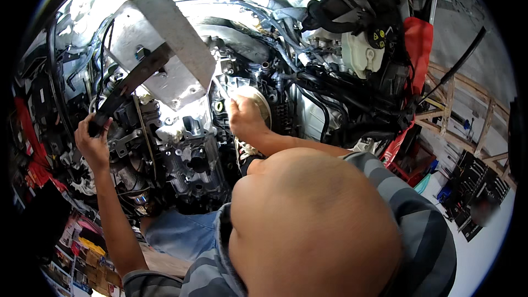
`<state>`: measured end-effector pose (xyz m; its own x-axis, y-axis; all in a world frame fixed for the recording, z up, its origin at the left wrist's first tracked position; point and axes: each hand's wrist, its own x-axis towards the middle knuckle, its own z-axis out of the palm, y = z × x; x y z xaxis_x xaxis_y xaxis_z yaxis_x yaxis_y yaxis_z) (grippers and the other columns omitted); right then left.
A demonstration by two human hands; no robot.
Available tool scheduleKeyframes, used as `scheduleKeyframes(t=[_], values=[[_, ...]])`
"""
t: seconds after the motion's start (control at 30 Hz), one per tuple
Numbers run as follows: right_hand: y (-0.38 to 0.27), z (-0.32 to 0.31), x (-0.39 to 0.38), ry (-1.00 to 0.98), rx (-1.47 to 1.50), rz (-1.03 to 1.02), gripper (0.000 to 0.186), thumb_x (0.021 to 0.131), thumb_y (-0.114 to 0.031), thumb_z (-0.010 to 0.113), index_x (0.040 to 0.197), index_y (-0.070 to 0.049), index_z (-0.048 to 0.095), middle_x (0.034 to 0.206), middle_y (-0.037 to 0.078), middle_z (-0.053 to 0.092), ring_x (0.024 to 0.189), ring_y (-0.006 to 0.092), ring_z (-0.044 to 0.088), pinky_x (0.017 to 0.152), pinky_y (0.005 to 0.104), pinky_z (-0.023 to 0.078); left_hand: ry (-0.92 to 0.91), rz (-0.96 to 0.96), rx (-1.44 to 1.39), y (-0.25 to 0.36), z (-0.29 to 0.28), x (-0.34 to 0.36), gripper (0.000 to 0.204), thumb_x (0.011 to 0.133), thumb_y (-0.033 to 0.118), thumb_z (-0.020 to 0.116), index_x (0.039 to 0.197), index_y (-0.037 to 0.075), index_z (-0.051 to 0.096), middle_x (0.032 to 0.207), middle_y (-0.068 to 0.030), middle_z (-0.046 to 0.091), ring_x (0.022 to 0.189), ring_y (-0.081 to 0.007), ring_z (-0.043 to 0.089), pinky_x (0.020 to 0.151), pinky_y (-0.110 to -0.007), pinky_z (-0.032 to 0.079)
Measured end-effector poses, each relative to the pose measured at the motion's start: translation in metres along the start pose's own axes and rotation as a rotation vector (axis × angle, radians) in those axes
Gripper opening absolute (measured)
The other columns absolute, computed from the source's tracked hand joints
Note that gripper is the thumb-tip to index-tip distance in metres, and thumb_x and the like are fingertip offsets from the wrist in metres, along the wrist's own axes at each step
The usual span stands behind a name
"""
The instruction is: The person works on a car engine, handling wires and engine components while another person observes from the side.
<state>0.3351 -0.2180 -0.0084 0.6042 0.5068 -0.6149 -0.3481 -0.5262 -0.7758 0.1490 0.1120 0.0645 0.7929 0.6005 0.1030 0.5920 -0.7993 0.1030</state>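
Note:
An exposed car engine (192,154) fills the middle of the view, seen from above. My left hand (93,143) is closed around the lower end of a long dark flat bar (135,80). The bar slants up to the right across a silver metal plate (170,44). My right hand (246,118) is closed on a thin metal tool (223,89) against a pale round pulley (263,103) on the engine's side. What the tool's tip touches is hidden. A head and a grey striped shirt (407,214) cover the lower middle.
Black hoses and wiring (330,85) crowd the bay behind the pulley. A white fluid reservoir (360,52) with a black cap sits at the upper right, beside a red cloth (419,38). A wooden frame (456,104) and tool trays (478,187) stand on the floor to the right.

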Motion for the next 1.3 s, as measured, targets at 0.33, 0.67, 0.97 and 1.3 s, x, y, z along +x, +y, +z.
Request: scheduleKeyframes(t=[0.33, 0.67, 0.97, 1.3], values=[[0.048, 0.041, 0.023, 0.148, 0.236, 0.187, 0.038, 0.095, -0.026, 0.047, 0.122, -0.001, 0.056, 0.109, 0.023, 0.058, 0.107, 0.0342, 0.053, 0.098, 0.0442, 0.039, 0.030, -0.006, -0.003, -0.004, 0.018, 0.010, 0.043, 0.074, 0.031, 0.082, 0.105, 0.008, 0.065, 0.101, -0.0046, 0.067, 0.099, -0.0271, 0.061, 0.099, -0.041, 0.039], [0.032, 0.050, 0.025, 0.215, 0.146, 0.059, 0.029, 0.088, -0.015, 0.053, 0.112, 0.000, 0.060, 0.101, 0.020, 0.062, 0.099, 0.0314, 0.056, 0.087, 0.0423, 0.043, 0.093, -0.072, -0.167, -0.019, 0.037, 0.014, 0.039, 0.074, 0.017, 0.083, 0.107, 0.006, 0.067, 0.107, -0.0054, 0.066, 0.099, -0.0241, 0.060, 0.090, -0.035, 0.047], [0.027, 0.047, 0.027, 0.302, -0.072, -0.073, 0.022, 0.092, -0.021, 0.049, 0.098, -0.001, 0.058, 0.093, 0.024, 0.061, 0.088, 0.0421, 0.058, 0.080, 0.0476, 0.047, 0.048, -0.123, -0.197, -0.019, 0.037, 0.016, 0.043, 0.075, 0.023, 0.083, 0.109, 0.004, 0.066, 0.108, -0.0073, 0.066, 0.102, -0.0261, 0.060, 0.092, -0.036, 0.046], [0.012, 0.041, 0.022, 0.236, 0.016, -0.138, 0.016, 0.087, -0.013, 0.052, 0.091, 0.001, 0.058, 0.079, 0.021, 0.062, 0.075, 0.0374, 0.062, 0.066, 0.0427, 0.049, -0.027, -0.023, -0.132, -0.015, 0.024, 0.006, 0.049, 0.081, 0.025, 0.076, 0.124, 0.008, 0.059, 0.122, -0.0099, 0.061, 0.116, -0.0276, 0.053, 0.102, -0.040, 0.037]])
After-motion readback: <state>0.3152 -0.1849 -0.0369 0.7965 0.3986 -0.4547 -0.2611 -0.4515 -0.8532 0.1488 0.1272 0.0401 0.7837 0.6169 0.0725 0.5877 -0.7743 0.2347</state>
